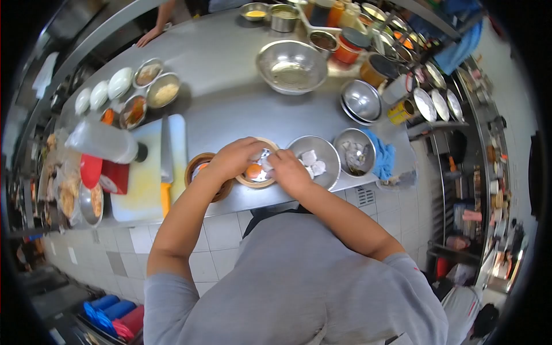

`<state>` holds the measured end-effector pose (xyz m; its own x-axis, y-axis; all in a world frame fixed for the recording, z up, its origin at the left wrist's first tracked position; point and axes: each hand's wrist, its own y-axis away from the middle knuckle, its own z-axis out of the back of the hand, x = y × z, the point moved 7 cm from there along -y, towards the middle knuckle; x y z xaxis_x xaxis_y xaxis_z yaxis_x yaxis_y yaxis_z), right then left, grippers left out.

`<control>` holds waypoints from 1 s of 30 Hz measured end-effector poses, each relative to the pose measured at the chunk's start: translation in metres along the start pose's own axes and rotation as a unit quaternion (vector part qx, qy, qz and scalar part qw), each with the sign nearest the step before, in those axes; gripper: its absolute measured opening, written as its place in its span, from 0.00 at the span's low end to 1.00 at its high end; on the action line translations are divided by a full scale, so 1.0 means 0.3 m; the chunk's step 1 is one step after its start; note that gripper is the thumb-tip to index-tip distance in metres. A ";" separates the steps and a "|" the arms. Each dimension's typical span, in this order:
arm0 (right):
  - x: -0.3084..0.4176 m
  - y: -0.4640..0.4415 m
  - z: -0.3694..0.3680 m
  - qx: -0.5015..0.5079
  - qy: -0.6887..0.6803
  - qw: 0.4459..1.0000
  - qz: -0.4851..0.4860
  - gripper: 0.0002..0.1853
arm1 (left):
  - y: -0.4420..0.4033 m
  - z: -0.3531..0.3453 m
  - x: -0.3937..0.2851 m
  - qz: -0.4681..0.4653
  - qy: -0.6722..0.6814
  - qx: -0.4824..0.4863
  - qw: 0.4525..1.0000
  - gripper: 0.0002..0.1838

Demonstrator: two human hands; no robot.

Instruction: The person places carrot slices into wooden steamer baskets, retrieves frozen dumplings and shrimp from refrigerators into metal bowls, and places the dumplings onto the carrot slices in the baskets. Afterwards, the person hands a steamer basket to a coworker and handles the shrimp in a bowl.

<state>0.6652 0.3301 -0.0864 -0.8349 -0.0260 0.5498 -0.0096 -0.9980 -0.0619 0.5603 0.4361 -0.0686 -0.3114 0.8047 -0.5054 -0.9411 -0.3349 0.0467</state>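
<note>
Both hands are over a round bamboo-coloured container (259, 185) near the table's front edge; an orange item (253, 171) and white pieces lie inside it. My left hand (237, 157) reaches across its left and back side, fingers bent together, their tips partly hidden. At its right side my right hand (290, 172) is closed, fingers pressed together round something whitish and too small to name. A second, browner round container (223, 194) sits partly under my left forearm. Right of my right hand is a metal bowl (329, 156) with white pieces.
A knife (166, 158) lies on a cutting board (144, 195) at the left. Another metal bowl (368, 164) and a blue cloth (384, 155) are at the right. A large metal bowl (292, 66) stands farther back. Another person's hand (150, 36) rests on the far edge.
</note>
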 end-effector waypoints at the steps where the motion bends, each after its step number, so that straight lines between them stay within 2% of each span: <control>1: -0.006 0.010 0.026 -0.008 0.002 1.000 -0.012 0.20 | 0.003 -0.003 0.015 0.013 0.032 -0.020 0.999 0.27; 3: -0.001 0.030 0.059 -0.012 -0.042 0.999 0.015 0.21 | 0.001 0.009 -0.003 0.023 0.062 -0.034 0.997 0.30; 5: -0.052 0.081 0.099 -0.060 -0.052 0.997 0.017 0.20 | 0.013 0.021 0.022 0.126 0.159 -0.019 0.979 0.31; 6: -0.101 0.108 0.143 -0.090 -0.018 0.996 -0.020 0.20 | 0.008 0.033 0.008 0.127 0.153 -0.023 0.980 0.31; 7: -0.148 0.131 0.187 -0.116 0.014 0.992 -0.054 0.19 | 0.010 0.064 -0.015 0.111 0.177 -0.090 0.974 0.31; 8: -0.200 0.144 0.224 -0.062 0.074 0.988 -0.120 0.18 | 0.018 0.080 -0.042 0.098 0.201 -0.152 0.963 0.31; 9: -0.245 0.167 0.250 -0.005 0.134 0.973 -0.186 0.17 | 0.011 0.048 -0.074 0.104 0.201 -0.151 0.962 0.31; 10: -0.257 0.171 0.255 -0.006 0.134 0.974 -0.182 0.17 | -0.025 0.020 -0.107 0.115 0.182 -0.165 0.963 0.31; 11: -0.282 0.189 0.235 0.048 0.222 0.953 -0.199 0.15 | -0.060 -0.008 -0.154 0.125 0.163 -0.178 0.962 0.31; 12: -0.311 0.203 0.215 0.100 0.309 0.922 -0.212 0.14 | -0.111 -0.051 -0.235 0.106 0.168 -0.143 0.970 0.31; 13: -0.325 0.220 0.178 0.101 0.307 0.924 -0.207 0.14 | -0.142 -0.106 -0.326 0.091 0.173 -0.107 0.975 0.30; 15: -0.346 0.195 0.097 0.120 0.361 0.913 -0.149 0.13 | -0.199 -0.242 -0.426 0.053 0.045 -0.075 0.995 0.30; 16: -0.349 0.195 0.082 0.131 0.352 0.915 -0.150 0.14 | -0.204 -0.280 -0.447 0.063 0.041 -0.077 0.994 0.30; 18: -0.378 0.193 0.090 0.111 0.323 0.930 -0.138 0.16 | -0.204 -0.282 -0.485 0.068 0.059 -0.132 0.987 0.31; 19: -0.388 0.199 0.090 0.093 0.296 0.941 -0.136 0.18 | -0.173 -0.286 -0.490 0.071 0.055 -0.129 0.988 0.31; 20: -0.337 0.203 0.172 0.101 0.278 0.946 -0.136 0.25 | -0.132 -0.244 -0.490 0.096 0.106 -0.149 0.979 0.32; 21: -0.323 0.204 0.203 0.097 0.276 0.947 -0.133 0.25 | -0.097 -0.208 -0.474 0.118 0.156 -0.170 0.966 0.32; 22: -0.296 0.202 0.257 0.002 0.223 0.969 -0.106 0.27 | -0.072 -0.195 -0.449 0.119 0.152 -0.173 0.966 0.32; 23: -0.269 0.215 0.308 -0.089 0.167 0.979 -0.078 0.29 | -0.031 -0.210 -0.398 0.169 0.265 -0.174 0.933 0.32; 24: -0.244 0.215 0.326 -0.085 0.165 0.980 -0.074 0.29 | -0.003 -0.228 -0.371 0.216 0.376 -0.175 0.884 0.31; 25: -0.187 0.198 0.370 -0.144 0.081 0.986 -0.015 0.30 | -0.001 -0.218 -0.371 0.219 0.374 -0.183 0.883 0.31; 26: -0.135 0.194 0.398 -0.195 -0.007 0.980 0.043 0.30 | 0.014 -0.198 -0.386 0.202 0.495 -0.215 0.817 0.30; 27: -0.106 0.188 0.389 -0.189 -0.011 0.981 0.051 0.30 | 0.031 -0.188 -0.392 0.179 0.606 -0.245 0.735 0.30; 30: -0.017 0.178 0.332 -0.146 0.011 0.983 0.114 0.32 | 0.057 -0.225 -0.346 0.199 0.629 -0.278 0.698 0.28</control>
<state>0.7236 0.2715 -0.0095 -0.8454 -0.2434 0.4755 0.0255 -0.9075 -0.4192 0.5855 0.3138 -0.0736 0.1576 -0.3560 -0.9211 -0.5072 -0.8295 0.2338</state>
